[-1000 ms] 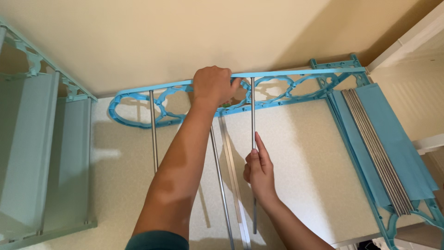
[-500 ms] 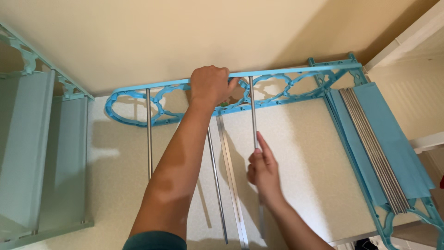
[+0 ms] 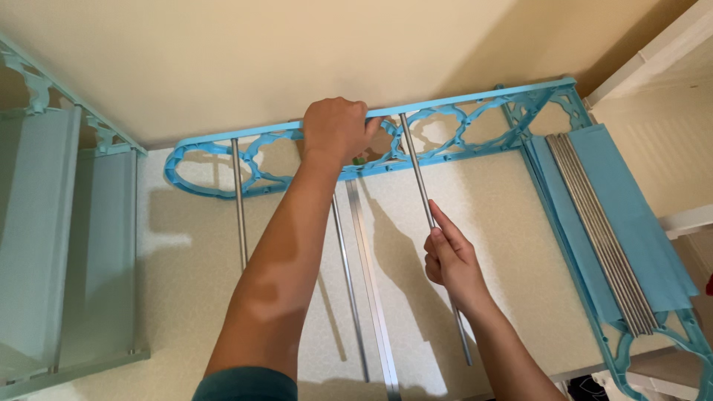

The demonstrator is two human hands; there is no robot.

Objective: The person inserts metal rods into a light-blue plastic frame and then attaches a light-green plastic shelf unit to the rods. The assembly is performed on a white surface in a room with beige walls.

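The left hand [image 3: 336,128] reaches up at twelve o'clock with its forearm stretched long and straight from the bottom of the view, knuckles up, fingers clenched over the top bar of a blue plastic side frame [image 3: 223,160]. That frame is a long, slim panel of pierced, looping scrollwork with a straight upper edge, lying across a pale speckled floor [image 3: 490,223] from ten o'clock to one o'clock. The right hand [image 3: 450,258] sits lower, near four o'clock from the left one, palm turned inward and fingers laid along a thin metal rod [image 3: 416,171], which it grasps loosely about midway; the rod is smooth, round and shiny, its upper end meeting the frame just right of the left hand and its lower end slanting down toward five o'clock. A second rod [image 3: 238,200] stands in the frame at ten o'clock, and a third rod [image 3: 347,275] and a flat metal strip [image 3: 371,282] run down from below the left wrist. At three o'clock a bundle of rods [image 3: 605,238] rests on folded blue fabric [image 3: 646,230]. At nine o'clock stands a pale green shelf unit [image 3: 52,238].
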